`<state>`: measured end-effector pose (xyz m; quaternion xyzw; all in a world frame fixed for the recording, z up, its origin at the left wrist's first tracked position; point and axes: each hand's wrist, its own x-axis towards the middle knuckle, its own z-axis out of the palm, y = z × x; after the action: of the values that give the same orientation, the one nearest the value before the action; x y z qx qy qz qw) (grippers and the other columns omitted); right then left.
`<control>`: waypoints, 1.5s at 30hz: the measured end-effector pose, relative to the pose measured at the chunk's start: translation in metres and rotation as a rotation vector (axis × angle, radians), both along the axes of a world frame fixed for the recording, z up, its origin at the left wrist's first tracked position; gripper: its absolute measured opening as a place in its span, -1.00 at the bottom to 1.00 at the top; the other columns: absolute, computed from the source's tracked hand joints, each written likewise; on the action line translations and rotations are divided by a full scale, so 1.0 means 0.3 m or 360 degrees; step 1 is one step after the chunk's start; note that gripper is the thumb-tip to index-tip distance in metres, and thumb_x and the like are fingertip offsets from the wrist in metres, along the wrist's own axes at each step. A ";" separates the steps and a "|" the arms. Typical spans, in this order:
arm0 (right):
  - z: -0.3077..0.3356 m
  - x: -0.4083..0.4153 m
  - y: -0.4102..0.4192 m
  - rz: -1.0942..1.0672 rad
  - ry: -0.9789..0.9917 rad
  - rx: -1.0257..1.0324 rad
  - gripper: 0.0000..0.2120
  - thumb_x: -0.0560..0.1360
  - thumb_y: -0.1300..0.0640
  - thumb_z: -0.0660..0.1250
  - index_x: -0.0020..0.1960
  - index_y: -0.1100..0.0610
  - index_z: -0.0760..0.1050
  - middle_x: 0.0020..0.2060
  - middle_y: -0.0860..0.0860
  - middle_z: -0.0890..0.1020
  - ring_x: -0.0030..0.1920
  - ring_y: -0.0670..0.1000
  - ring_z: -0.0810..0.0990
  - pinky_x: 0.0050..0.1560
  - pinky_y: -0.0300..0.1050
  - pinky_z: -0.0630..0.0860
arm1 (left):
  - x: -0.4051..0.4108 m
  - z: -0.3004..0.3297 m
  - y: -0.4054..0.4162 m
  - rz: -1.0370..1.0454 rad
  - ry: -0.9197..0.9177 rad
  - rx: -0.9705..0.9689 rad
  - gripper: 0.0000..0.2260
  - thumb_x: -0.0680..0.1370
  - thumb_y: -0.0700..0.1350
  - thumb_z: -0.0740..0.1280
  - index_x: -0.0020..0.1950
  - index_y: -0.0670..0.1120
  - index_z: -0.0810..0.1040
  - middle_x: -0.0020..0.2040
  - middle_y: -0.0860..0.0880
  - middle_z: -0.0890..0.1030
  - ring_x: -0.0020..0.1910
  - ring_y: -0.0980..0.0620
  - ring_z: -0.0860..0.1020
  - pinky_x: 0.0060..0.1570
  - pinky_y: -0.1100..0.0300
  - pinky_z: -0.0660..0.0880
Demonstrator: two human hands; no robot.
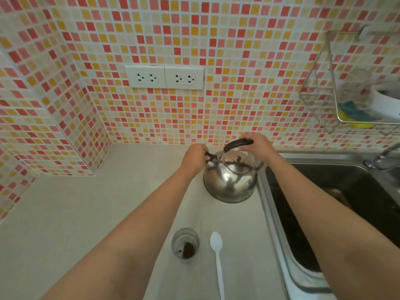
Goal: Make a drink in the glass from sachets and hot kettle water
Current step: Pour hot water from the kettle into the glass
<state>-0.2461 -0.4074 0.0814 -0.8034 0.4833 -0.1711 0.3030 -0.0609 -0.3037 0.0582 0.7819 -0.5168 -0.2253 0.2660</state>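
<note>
Kettle (pixel 230 182): handle gripped by right hand (pixel 256 146), spout cap pinched by left hand (pixel 194 158); sink (pixel 268 191) edge just right of grip, bare counter (pixel 108 202) left.

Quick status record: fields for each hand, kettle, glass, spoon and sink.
left hand: grips the black spout piece of the kettle
right hand: grips the kettle's black handle
kettle: steel, standing on the counter beside the sink
glass: upright, brown powder inside, no water visible
spoon: white plastic, lying right of the glass
sink: right of the kettle

two bare forearms (no sleeves), seemingly no jewellery.
</note>
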 end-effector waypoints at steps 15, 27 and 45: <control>0.157 -0.077 0.163 0.0148 -0.0212 -0.0133 -0.78 0.37 0.19 0.51 0.00 0.03 0.65 -0.23 -0.21 0.62 -0.18 -0.23 0.56 -0.14 -0.38 0.41 | -0.016 0.167 0.184 -0.0173 0.0062 -0.0172 -0.79 0.53 -0.26 0.36 0.16 -0.21 0.60 0.07 -0.19 0.63 -0.09 -0.04 0.57 -0.06 0.25 0.45; 0.334 -0.121 0.446 0.0336 0.0016 -0.0312 -0.74 0.36 0.11 0.52 0.04 -0.03 0.66 -0.15 -0.18 0.65 -0.10 -0.11 0.61 -0.02 -0.15 0.52 | -0.069 0.322 0.445 -0.0524 -0.0221 -0.0063 -0.73 0.50 -0.21 0.42 0.19 -0.20 0.61 0.06 -0.18 0.67 0.00 -0.09 0.63 -0.01 0.16 0.56; 0.313 -0.078 0.740 0.0517 0.0363 -0.0418 -0.79 0.35 -0.05 0.49 -0.01 -0.10 0.65 -0.12 -0.13 0.71 -0.10 -0.06 0.63 -0.06 0.02 0.60 | -0.087 0.262 0.698 -0.0584 -0.0350 0.0121 -0.72 0.44 -0.22 0.47 0.15 -0.21 0.64 0.07 -0.17 0.67 0.03 -0.10 0.63 0.01 0.11 0.54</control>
<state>-0.2696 -0.1854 0.1755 -0.9172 0.3523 -0.0896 0.1629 -0.0871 -0.0942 0.1369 0.7042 -0.6674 -0.2027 0.1328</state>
